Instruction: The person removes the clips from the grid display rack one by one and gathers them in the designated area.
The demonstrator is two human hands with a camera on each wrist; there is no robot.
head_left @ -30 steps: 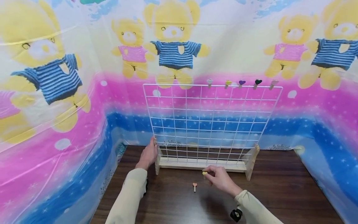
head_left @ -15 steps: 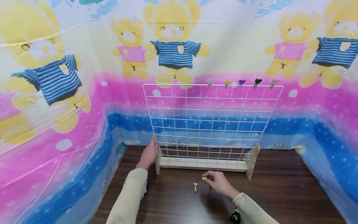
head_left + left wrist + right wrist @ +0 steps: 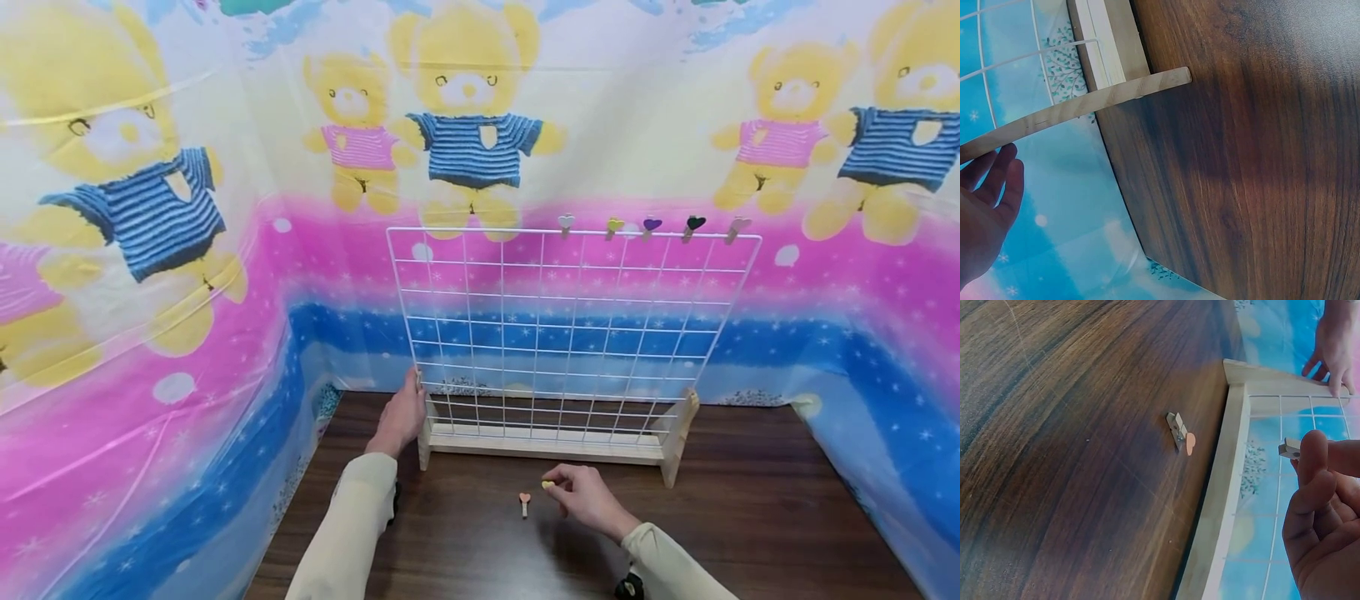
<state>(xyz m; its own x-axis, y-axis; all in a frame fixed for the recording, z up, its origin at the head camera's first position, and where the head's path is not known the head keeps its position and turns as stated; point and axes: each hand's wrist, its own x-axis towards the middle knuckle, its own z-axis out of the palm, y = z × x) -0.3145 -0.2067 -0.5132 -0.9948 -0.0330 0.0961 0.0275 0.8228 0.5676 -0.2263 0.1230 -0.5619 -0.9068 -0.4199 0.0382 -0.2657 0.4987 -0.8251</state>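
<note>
My left hand (image 3: 401, 417) grips the left wooden side piece (image 3: 1054, 114) of a white wire grid rack, its fingertips against the wood near the piece's upper end. Between thumb and index finger my right hand (image 3: 588, 496) pinches a small wooden clothespin (image 3: 1289, 449) with a yellow heart (image 3: 547, 484), held over the table in front of the rack. The fingers hide most of that clothespin in the right wrist view. Just left of it, a clothespin with an orange heart (image 3: 524, 504) lies on the table.
Along the top wire, toward the right, sit clothespins with white (image 3: 566, 221), yellow (image 3: 615, 225), purple (image 3: 652, 224), dark green (image 3: 694, 223) and pink (image 3: 738, 223) hearts. A wooden rail (image 3: 547, 451) joins the rack's two feet. Bear-print cloth (image 3: 637, 117) hangs behind the brown table (image 3: 772, 492).
My right hand has come down and slightly toward me, away from the rail, still pinching the yellow-heart clothespin. My left hand stays on the rack's side piece.
</note>
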